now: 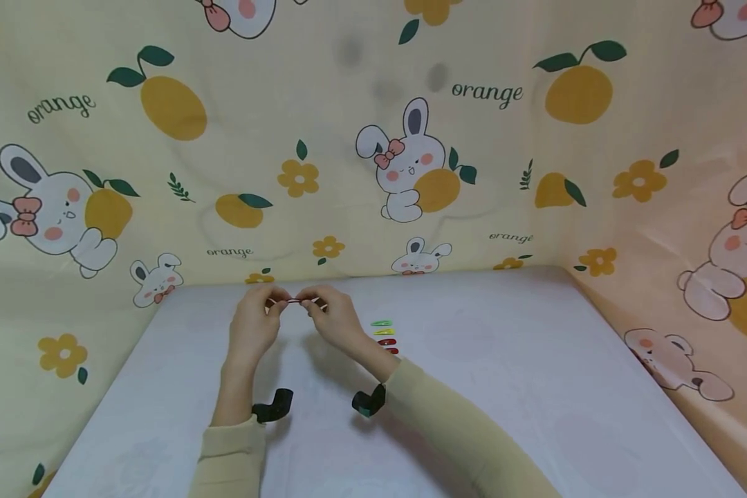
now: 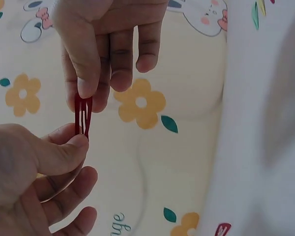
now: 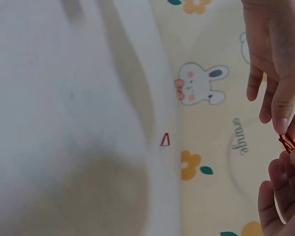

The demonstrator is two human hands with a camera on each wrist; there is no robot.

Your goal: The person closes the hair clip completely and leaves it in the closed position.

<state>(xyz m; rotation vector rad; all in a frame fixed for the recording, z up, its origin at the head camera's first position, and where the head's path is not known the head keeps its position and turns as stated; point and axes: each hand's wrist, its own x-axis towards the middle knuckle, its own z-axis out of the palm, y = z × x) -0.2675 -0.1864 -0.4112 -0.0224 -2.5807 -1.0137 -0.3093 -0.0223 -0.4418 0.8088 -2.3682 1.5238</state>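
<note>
Between the fingertips of both hands is a red hair clip, held up above the far part of the table. My left hand pinches one end with thumb and fingers. The other end is pinched by my right hand. Up close in the left wrist view, the clip shows narrow prongs with gaps between them. The right wrist view has the held clip at its right edge, partly covered by fingers.
Right of my right forearm lie a green clip, a yellow clip and two red clips in a column. Another red clip lies near the table's far edge. A patterned cloth hangs behind the white table.
</note>
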